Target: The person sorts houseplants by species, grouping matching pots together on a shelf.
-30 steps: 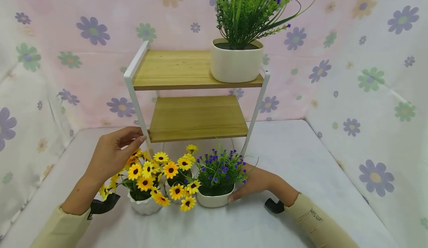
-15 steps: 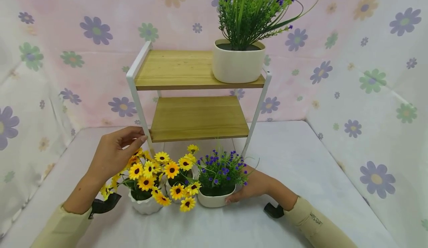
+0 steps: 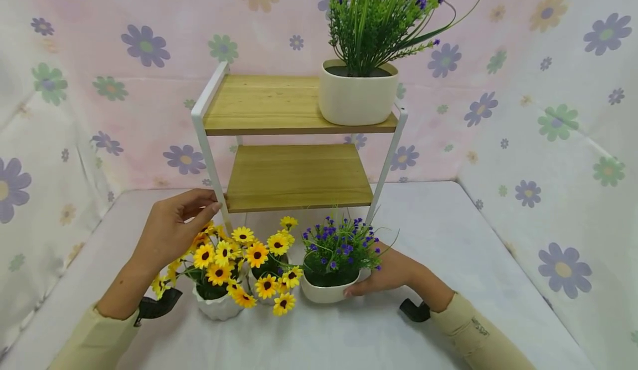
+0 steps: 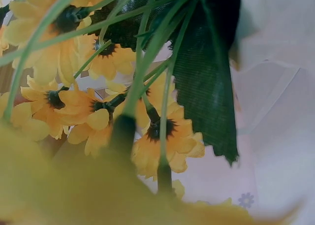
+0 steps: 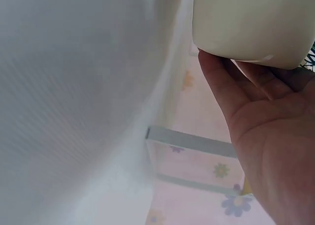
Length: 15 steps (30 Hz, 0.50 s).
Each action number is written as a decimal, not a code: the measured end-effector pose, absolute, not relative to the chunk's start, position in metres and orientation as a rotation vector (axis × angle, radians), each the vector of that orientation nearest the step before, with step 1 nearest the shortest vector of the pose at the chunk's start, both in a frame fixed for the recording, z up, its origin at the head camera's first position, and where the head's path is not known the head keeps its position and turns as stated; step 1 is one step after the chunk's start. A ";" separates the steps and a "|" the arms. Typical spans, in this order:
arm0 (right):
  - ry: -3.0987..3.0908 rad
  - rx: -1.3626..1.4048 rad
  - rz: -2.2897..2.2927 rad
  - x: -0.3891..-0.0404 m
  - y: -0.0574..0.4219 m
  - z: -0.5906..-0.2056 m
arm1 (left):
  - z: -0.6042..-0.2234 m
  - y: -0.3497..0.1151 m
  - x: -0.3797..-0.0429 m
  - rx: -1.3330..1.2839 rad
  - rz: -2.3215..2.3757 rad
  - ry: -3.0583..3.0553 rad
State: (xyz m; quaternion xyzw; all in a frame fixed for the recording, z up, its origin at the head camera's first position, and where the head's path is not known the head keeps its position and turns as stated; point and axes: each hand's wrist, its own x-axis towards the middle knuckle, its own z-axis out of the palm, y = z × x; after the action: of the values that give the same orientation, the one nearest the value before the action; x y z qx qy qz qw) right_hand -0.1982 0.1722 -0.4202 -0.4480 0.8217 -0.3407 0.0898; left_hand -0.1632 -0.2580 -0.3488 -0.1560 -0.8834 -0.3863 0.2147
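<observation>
In the head view my right hand (image 3: 386, 273) grips a small white flowerpot (image 3: 326, 292) of purple flowers (image 3: 341, 242) from its right side. The right wrist view has the fingers against the underside and wall of the pot (image 5: 251, 25). At the left, my left hand (image 3: 174, 226) pinches the white left upright (image 3: 213, 176) of a two-tier wooden shelf (image 3: 259, 104), near the lower board. Beneath this hand stands a white pot (image 3: 219, 307) of yellow flowers (image 3: 219, 273). Yellow petals and a green leaf (image 4: 204, 87) fill much of the left wrist view and hide that hand.
A larger cream pot (image 3: 359, 101) with purple flowers and long grass stands at the right of the top board. Between the two front pots sits another plant with yellow flowers (image 3: 266, 287). Floral-print cloth (image 3: 144, 93) backs the white tabletop (image 3: 473, 259).
My right hand has moved the small purple-flower pot rightward and slightly up, away from the yellow flowers. The left hand stays at the shelf upright. The whole head view has shifted slightly.
</observation>
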 end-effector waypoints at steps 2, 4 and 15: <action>2.457 -1.352 -1.010 -0.198 0.175 -0.416 | -0.349 -0.258 -0.163 -0.432 -1.071 -2.452; 2.473 -1.380 -1.010 -0.198 0.176 -0.411 | -0.349 -0.258 -0.163 -0.433 -1.071 -2.451; 2.537 -1.457 -1.086 -0.195 0.182 -0.389 | -0.349 -0.258 -0.162 -0.439 -1.094 -2.440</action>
State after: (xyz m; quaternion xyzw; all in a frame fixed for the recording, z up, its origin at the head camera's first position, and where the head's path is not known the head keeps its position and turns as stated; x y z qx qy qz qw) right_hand -0.1953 0.1821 -0.3894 -0.4669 0.8130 -0.3478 0.0102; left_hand -0.1625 -0.2577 -0.3487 -0.1582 -0.8795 -0.3943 0.2144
